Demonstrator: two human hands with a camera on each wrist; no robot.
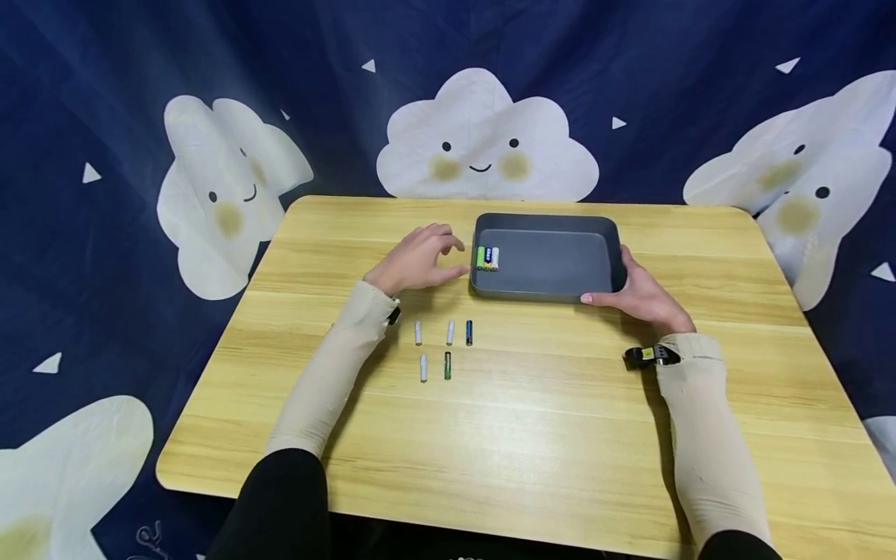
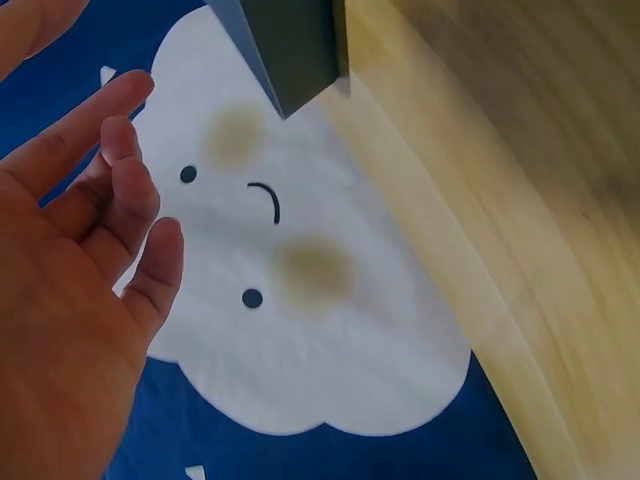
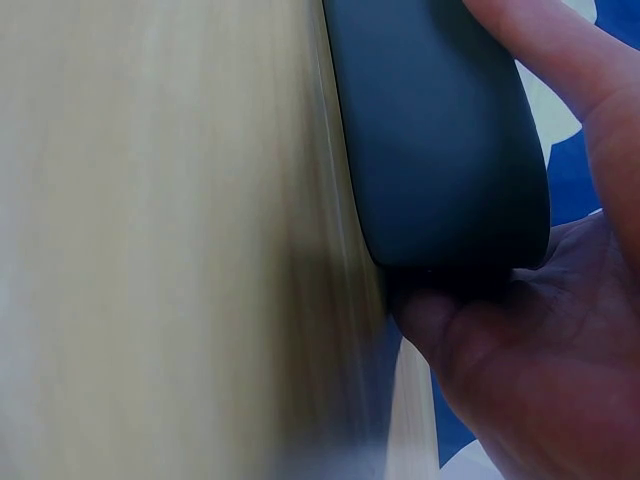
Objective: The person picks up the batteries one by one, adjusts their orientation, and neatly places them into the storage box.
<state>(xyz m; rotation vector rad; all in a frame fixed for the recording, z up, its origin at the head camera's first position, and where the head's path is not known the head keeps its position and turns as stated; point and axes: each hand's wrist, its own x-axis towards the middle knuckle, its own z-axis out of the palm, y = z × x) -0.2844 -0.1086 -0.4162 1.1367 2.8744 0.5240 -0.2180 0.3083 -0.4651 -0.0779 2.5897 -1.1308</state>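
Observation:
A grey rectangular tray (image 1: 553, 260) lies toward the back of the table. My right hand (image 1: 647, 294) grips its right end, thumb on the near wall; in the right wrist view, fingers reach around the rounded tray corner (image 3: 440, 140). Just off the left end is my left hand (image 1: 418, 258), its fingers loosely bent and holding nothing. Inside the tray, against the left wall, a green battery (image 1: 481, 258), a dark blue and yellow battery (image 1: 488, 257) and a white battery (image 1: 495, 258) sit side by side. The left wrist view catches a tray corner (image 2: 285, 60) beyond the left fingers.
Several loose batteries are on the wooden table (image 1: 560, 435) in front of the tray: white ones (image 1: 423, 368), a dark blue one (image 1: 470, 333) and a green one (image 1: 447, 365). Behind the table hangs a blue curtain (image 1: 336, 140) with white clouds.

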